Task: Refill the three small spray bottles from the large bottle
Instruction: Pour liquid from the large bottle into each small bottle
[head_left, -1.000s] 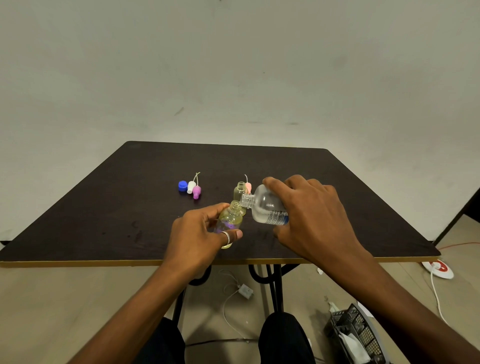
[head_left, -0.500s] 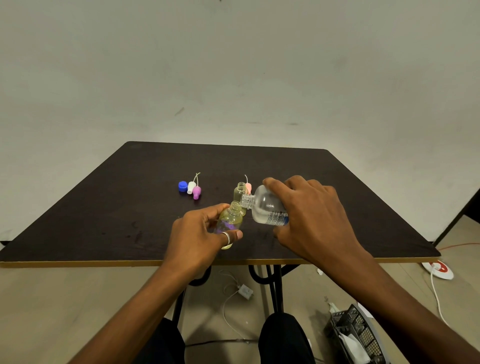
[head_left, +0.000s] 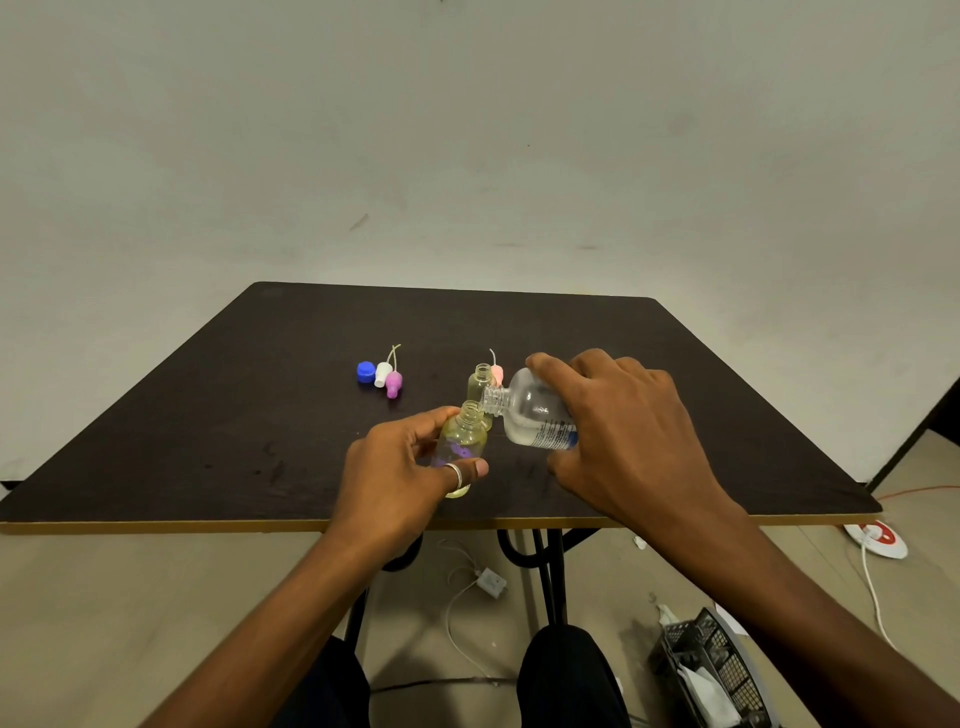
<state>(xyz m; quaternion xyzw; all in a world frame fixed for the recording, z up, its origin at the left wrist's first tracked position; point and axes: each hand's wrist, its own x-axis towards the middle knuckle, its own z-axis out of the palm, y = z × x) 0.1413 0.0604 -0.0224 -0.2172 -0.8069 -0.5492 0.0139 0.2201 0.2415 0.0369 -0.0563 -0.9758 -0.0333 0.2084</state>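
Bench (head_left: 208, 415) of dark wood with a pale front edge fills the middle of the view, seen from above by a seated person, with a plain wall behind it. On the floor at five o'clock of the bench lies a dark plastic basket (head_left: 711, 670).

Right hand (head_left: 618, 431), at the near middle of the bench, is wrapped over a large clear bottle (head_left: 530, 415). The bottle is tipped on its side with its open threaded neck pointing to nine o'clock, and clear liquid lies low in its body.

Left hand (head_left: 395, 467) pinches a small yellowish bottle (head_left: 462, 439) between thumb and fingers; a ring (head_left: 455, 475) shows on one finger. This small bottle leans slightly, its open mouth just under and beside the large bottle's neck.

A second small open bottle (head_left: 480, 382) stands upright on the bench at twelve o'clock of the held one. A pink spray top (head_left: 497, 373) lies just beside it at two o'clock.

At ten o'clock, well apart from the hands, sit a blue cap (head_left: 366, 372), a white spray top (head_left: 383, 373) and a purple spray top (head_left: 394, 384), close together.
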